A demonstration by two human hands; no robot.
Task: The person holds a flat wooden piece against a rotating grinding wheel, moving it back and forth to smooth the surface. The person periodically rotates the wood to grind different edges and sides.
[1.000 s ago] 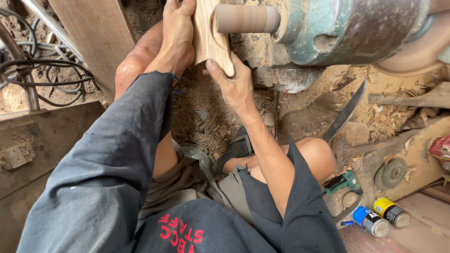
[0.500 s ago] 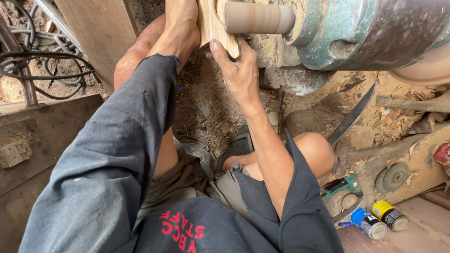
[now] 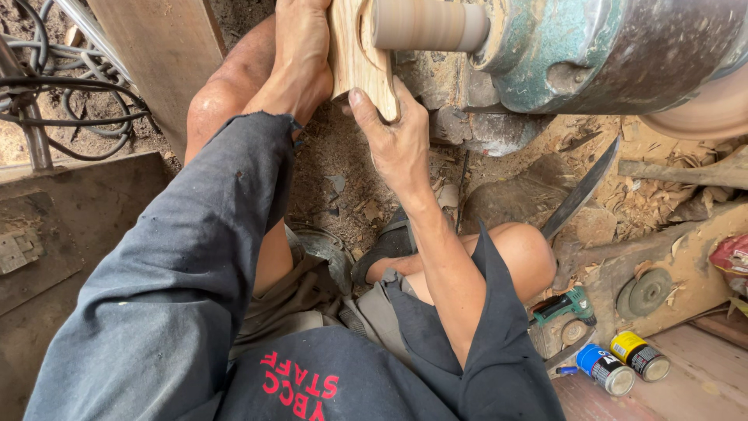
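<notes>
At the top centre of the frame both hands press a flat wooden piece [image 3: 360,58] against the cylindrical sanding drum [image 3: 427,25] that sticks out of the green-painted machine housing [image 3: 576,54] in the upper right. The left hand [image 3: 300,58] wraps the piece's left edge, fingers closed around it; the right hand [image 3: 393,132] grips the lower corner from beneath, thumb laid on the face and fingers curled behind.

The piece already has a cut outline, with a notch where the drum meets it, so the shaping looks done and the smoothing of that inner curve seems under way (how much edge remains I cannot tell, since the top is cut off). Wood shavings [image 3: 654,195] cover the floor at right. Two spray cans [image 3: 623,362] and a small green power tool [image 3: 565,306] lie untouched in the lower right.
</notes>
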